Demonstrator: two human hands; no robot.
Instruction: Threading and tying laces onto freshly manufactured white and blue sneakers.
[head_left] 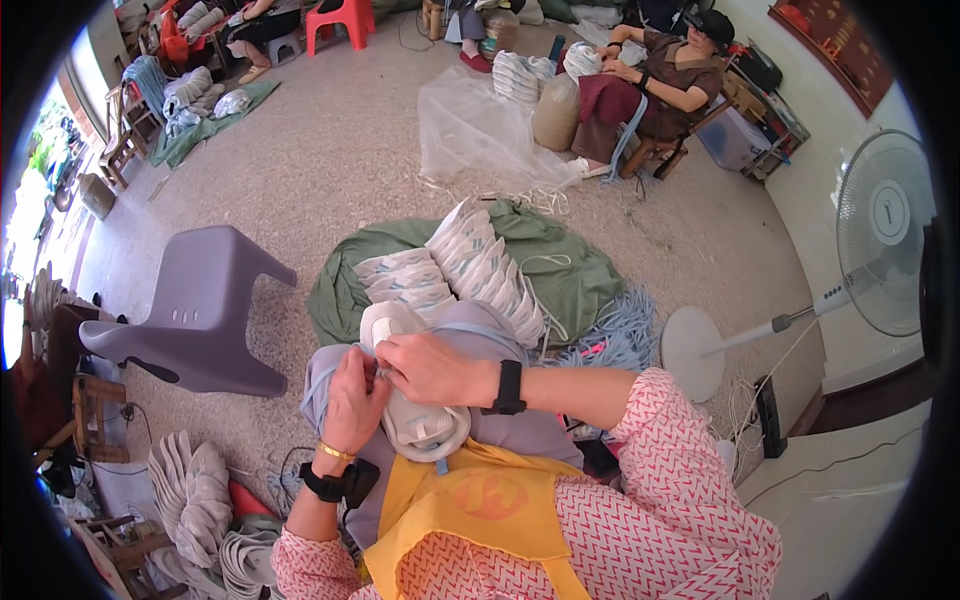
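Note:
A white shoe (428, 424) lies lengthwise across my lap, its rounded toe pointing away and its open collar towards me. My left hand (352, 398) is closed at the shoe's left side, fingers bent against it. From the right, my right hand (437, 370) reaches over the middle of the shoe with fingertips pinched close to my left fingers. What the right fingertips pinch is too small to make out. A light blue strap (470, 328) crosses my knees. Just beyond them, rows of stacked white shoes (482, 262) rest on a green cloth (585, 262).
Light blue laces (625, 330) are heaped right of the cloth. A standing fan (690, 350) is at the right, a grey plastic chair (205, 300) at the left. More shoe pieces (190, 495) lie lower left. Across the room a seated person (680, 75) handles white pieces.

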